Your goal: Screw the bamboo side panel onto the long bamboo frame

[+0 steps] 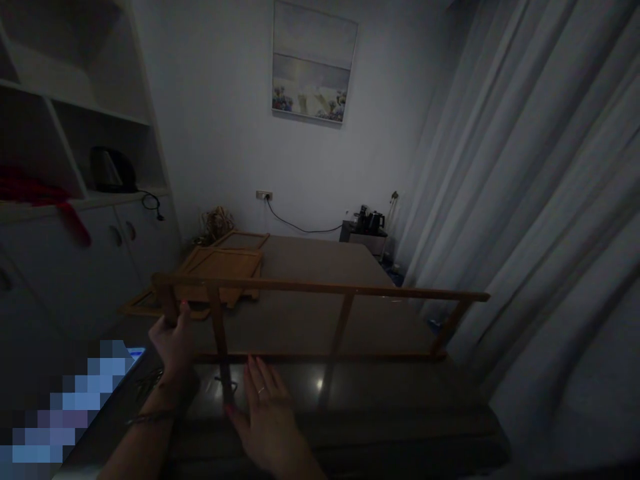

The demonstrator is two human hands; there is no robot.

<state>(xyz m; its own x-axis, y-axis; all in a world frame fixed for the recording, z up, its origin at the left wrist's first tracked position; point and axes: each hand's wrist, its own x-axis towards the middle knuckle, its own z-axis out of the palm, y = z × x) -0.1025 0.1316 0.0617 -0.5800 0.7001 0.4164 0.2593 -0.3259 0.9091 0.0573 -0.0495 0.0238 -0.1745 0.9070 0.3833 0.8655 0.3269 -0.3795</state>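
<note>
A long wooden frame [320, 287] with several crossbars stands on edge across the table. My left hand [173, 337] is closed around the short end piece at the frame's left end. Lower and to the right, my right hand [267, 410] is open, its fingers stretched out side by side over the tabletop. Its thumb reaches towards the foot of the second crossbar [219, 327]; whether it touches is too dark to tell. A small, thin bent dark piece [227, 384] lies by that crossbar. Small dark pieces [150, 381] lie beside my left wrist.
Wooden panels and frames [225, 267] lie on the left of the dark table [320, 257]. A white cabinet [100, 260] stands left, holding a kettle [113, 170]. Curtains [525, 167] hang close on the right. A black kettle [375, 222] stands on a low unit behind.
</note>
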